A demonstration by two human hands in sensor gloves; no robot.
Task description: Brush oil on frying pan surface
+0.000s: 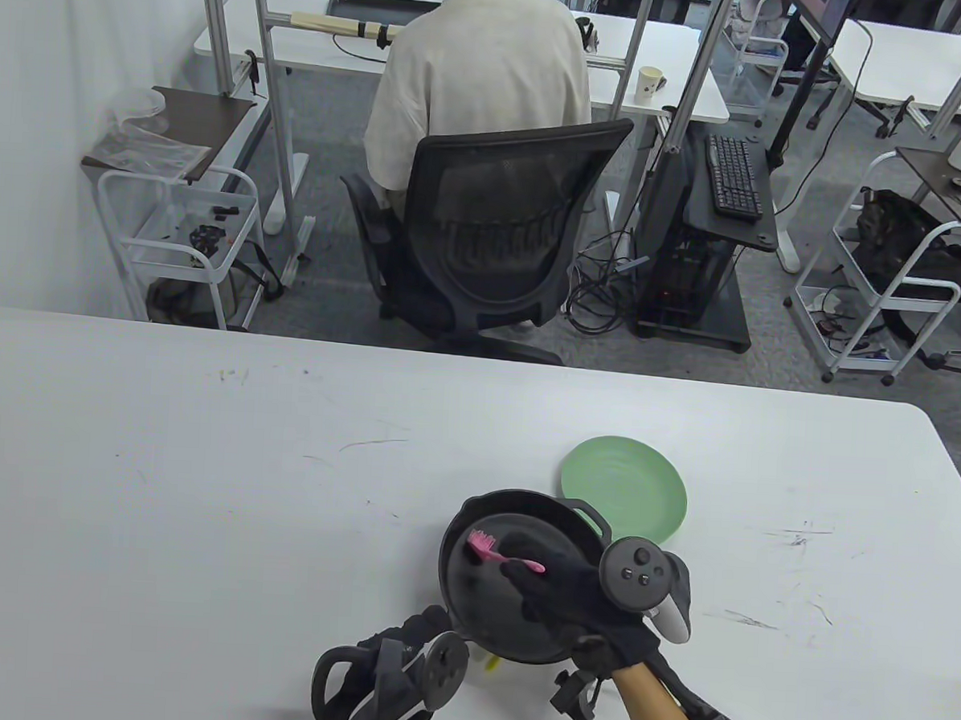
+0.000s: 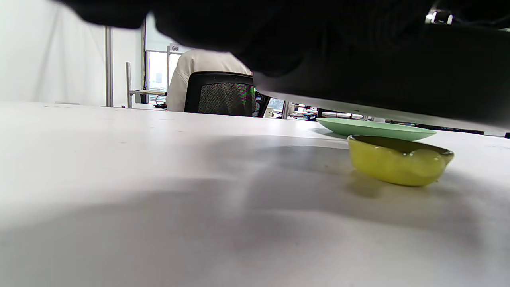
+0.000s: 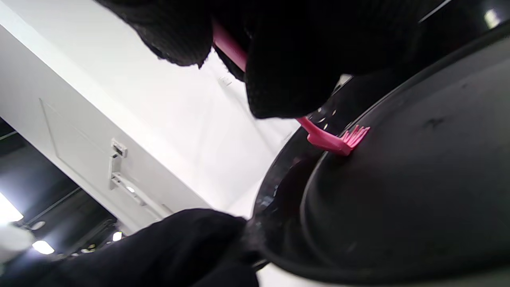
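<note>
A black frying pan (image 1: 484,593) is held a little above the table near the front edge. My left hand (image 1: 409,638) grips its handle at the pan's lower left. My right hand (image 1: 557,593) reaches over the pan and holds a pink silicone brush (image 1: 491,550), whose bristles touch the pan's inner surface at the upper left. The right wrist view shows the brush (image 3: 334,139) on the dark pan surface (image 3: 418,191). A small yellow oil dish (image 2: 398,159) stands on the table under the raised pan; a sliver of it (image 1: 493,662) shows in the table view.
A green plate (image 1: 627,484) lies on the white table (image 1: 200,482) just behind and right of the pan. A person in an office chair (image 1: 487,232) sits beyond the table's far edge.
</note>
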